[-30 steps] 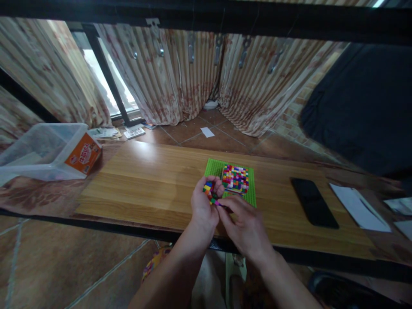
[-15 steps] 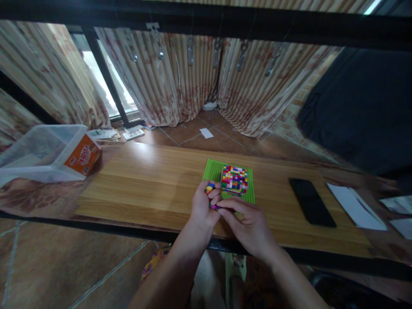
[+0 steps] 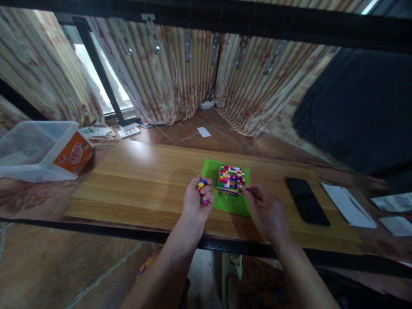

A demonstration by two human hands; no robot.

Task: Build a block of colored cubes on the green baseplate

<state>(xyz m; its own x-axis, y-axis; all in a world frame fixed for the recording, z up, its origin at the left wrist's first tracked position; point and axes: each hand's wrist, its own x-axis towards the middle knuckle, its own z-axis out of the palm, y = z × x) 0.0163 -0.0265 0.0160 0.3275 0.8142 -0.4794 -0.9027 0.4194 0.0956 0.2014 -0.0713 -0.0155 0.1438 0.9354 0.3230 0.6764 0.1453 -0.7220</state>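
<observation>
Curled fingers of my left hand (image 3: 197, 199) hold several small toy bricks (image 3: 201, 184), with yellow, blue, orange and magenta ones showing. This hand is just left of the green baseplate (image 3: 231, 207). On the baseplate stands a squat block of multicoloured bricks (image 3: 231, 178). My right hand (image 3: 265, 210) pinches a small dark brick between thumb and forefinger at the block's near right corner. The fingertips mostly hide that brick, and I cannot tell whether it touches the block.
A wooden board (image 3: 154, 180) lies under the baseplate. To the right are a black phone (image 3: 307, 201) and white paper (image 3: 347, 204). A clear plastic bin (image 3: 35, 150) with an orange label stands at the far left. A dark bar with metal hooks crosses above.
My right hand has moved from my left hand to the block's near right corner, taking a small brick along. My left hand has shifted slightly left, still closed around its bricks.
</observation>
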